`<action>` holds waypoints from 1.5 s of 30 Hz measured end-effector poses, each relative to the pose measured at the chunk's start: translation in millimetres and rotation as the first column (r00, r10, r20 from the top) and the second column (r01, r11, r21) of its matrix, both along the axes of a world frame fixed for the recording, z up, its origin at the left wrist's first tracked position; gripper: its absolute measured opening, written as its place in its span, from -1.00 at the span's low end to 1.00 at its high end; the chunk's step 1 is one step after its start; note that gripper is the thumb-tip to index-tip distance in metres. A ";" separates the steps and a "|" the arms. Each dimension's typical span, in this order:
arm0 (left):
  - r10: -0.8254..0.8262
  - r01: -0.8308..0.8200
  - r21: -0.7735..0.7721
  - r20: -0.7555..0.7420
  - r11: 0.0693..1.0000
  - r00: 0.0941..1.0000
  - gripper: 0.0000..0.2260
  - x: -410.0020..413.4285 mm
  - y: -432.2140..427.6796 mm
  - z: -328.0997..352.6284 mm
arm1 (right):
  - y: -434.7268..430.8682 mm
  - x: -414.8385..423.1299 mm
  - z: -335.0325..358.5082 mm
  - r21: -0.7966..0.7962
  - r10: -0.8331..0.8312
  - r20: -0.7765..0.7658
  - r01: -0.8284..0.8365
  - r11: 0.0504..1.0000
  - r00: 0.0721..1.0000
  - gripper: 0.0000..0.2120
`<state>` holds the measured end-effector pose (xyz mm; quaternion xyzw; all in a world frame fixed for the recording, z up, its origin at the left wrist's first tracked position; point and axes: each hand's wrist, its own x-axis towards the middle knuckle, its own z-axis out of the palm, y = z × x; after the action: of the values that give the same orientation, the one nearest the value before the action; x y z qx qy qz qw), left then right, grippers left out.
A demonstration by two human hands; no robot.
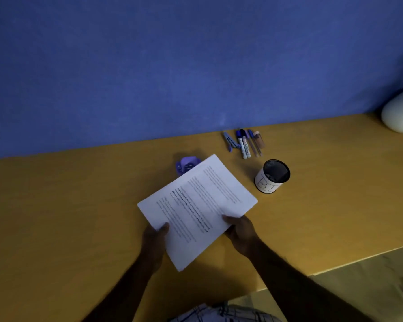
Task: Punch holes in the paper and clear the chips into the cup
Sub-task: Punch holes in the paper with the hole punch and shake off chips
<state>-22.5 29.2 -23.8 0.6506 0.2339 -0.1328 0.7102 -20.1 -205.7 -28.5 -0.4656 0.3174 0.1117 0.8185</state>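
Observation:
A white printed paper [196, 205] is held tilted above the wooden desk [79, 205]. My left hand [155, 238] pinches its near-left edge with the thumb on top. My right hand [241, 231] grips the near-right edge, thumb on the sheet. A purple hole punch [186, 165] sits on the desk just behind the paper, partly hidden by its far corner. To the right of the paper stands a black mesh cup [272, 176] with a white label.
Several pens and markers [246, 142] and a small blue stapler [229, 141] lie by the blue partition wall [172, 66]. A white plant pot [399, 111] stands at the far right. The desk's front edge runs diagonally at lower right.

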 end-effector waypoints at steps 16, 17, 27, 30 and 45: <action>-0.257 0.274 0.122 -0.142 0.954 0.956 -0.75 28.1 33.2 -4.7 | -51.5 29.3 1.6 -0.500 0.410 -0.207 -0.456 0.736 0.888 -0.77; -0.261 0.282 0.144 -0.148 0.949 0.954 -0.75 30.8 32.0 -4.6 | -48.0 30.0 -1.6 -0.541 0.386 -0.228 -0.445 0.714 0.894 -0.79; -0.189 0.219 0.316 -0.123 0.923 0.974 -0.72 52.5 30.1 -5.8 | -39.4 45.0 -10.7 -0.681 0.329 -0.155 -0.342 0.648 0.932 -0.93; -0.201 0.223 0.346 -0.100 0.911 0.975 -0.72 62.5 28.5 -5.8 | -40.0 59.3 -12.7 -0.694 0.324 -0.148 -0.332 0.639 0.934 -0.95; -0.191 0.236 0.360 -0.155 0.903 0.969 -0.74 94.9 28.3 -14.2 | -43.4 90.6 -24.3 -0.687 0.296 -0.182 -0.337 0.643 0.938 -0.91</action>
<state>72.4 57.5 -38.0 0.7873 0.2231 -0.2001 0.5387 70.5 -249.2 -52.7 -0.7891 0.2707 0.1345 0.5347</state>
